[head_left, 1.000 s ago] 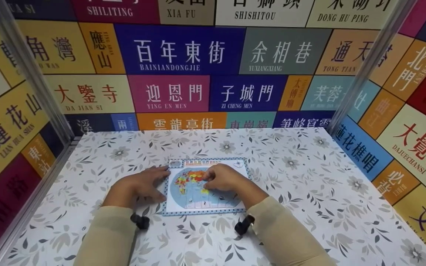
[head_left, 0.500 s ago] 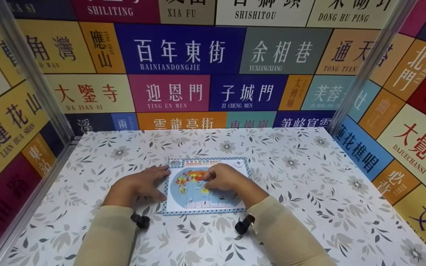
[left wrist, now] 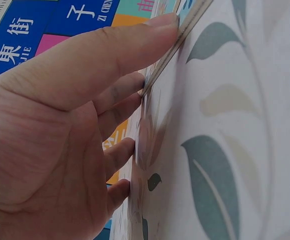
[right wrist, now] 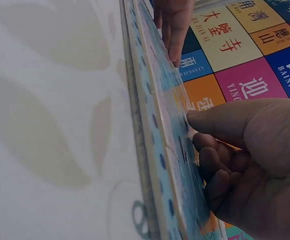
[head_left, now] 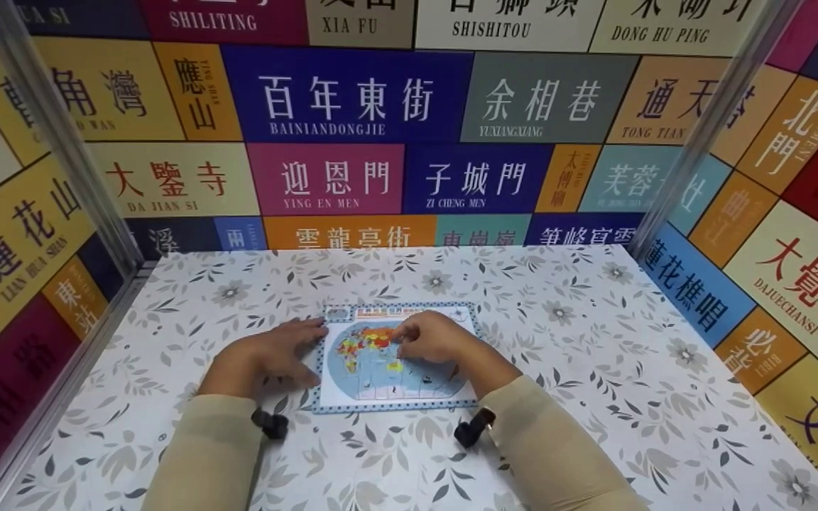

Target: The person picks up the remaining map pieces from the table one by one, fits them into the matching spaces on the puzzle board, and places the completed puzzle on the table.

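Note:
A world-map jigsaw puzzle with a blue dotted border lies flat on the table, and fine seams between its pieces show in the lower part. At its left edge rests my left hand, fingers spread. In the left wrist view the left thumb touches the board's edge, while the other fingertips lie along its far side. Over the right half is my right hand, its fingers curled. In the right wrist view the right thumb tip meets the map's surface, with no piece visible between thumb and forefinger. The hand covers some of the map.
The table wears a white cloth with grey leaves and flowers. Colourful panels with printed Chinese signs form the back wall and both sides. Clear corner posts rise at the table's far corners. Black straps sit on both wrists.
My right hand has shifted slightly to the right over the map, uncovering a little more of its middle. The left hand and the puzzle have stayed where they were.

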### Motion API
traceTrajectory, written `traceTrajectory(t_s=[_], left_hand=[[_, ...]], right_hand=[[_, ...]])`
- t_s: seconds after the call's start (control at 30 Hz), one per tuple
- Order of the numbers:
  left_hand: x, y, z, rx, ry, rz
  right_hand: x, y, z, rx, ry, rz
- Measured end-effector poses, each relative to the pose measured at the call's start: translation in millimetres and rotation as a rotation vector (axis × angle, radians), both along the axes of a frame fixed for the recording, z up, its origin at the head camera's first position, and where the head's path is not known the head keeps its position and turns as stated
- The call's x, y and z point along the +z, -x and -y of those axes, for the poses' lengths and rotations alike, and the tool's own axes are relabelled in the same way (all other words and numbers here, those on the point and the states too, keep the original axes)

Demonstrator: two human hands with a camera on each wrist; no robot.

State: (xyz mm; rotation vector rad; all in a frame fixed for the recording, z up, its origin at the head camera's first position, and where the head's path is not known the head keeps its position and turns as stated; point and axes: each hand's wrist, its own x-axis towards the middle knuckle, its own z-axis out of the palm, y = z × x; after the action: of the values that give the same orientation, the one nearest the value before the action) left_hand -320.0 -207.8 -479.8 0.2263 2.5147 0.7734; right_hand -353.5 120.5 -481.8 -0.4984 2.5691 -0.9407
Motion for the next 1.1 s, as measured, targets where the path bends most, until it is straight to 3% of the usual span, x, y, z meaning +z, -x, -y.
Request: traceTrajectory(t_s=[0.23,0.53,0.87,1.1], left_hand=[[-1.4,-0.1,0.5,-0.031,0.014,-0.034],[-0.2,-0.8,-0.1,-0.009,0.017,-0.022],[-0.5,0.0,-0.9,0.006,0.036,-0.005],[0.5,-0.7,-1.3,0.038,-0.024,0.015]], right_hand=[[7.3,5.6,-13.9,-0.034,0.111,0.011],[19.4,10.4,-24.1,-0.072,0.071,-0.017],[29.2,11.8,-37.5,-0.075,0.095,-0.063],[32.9,14.3,-50.4,-0.121,0.110,-0.090]])
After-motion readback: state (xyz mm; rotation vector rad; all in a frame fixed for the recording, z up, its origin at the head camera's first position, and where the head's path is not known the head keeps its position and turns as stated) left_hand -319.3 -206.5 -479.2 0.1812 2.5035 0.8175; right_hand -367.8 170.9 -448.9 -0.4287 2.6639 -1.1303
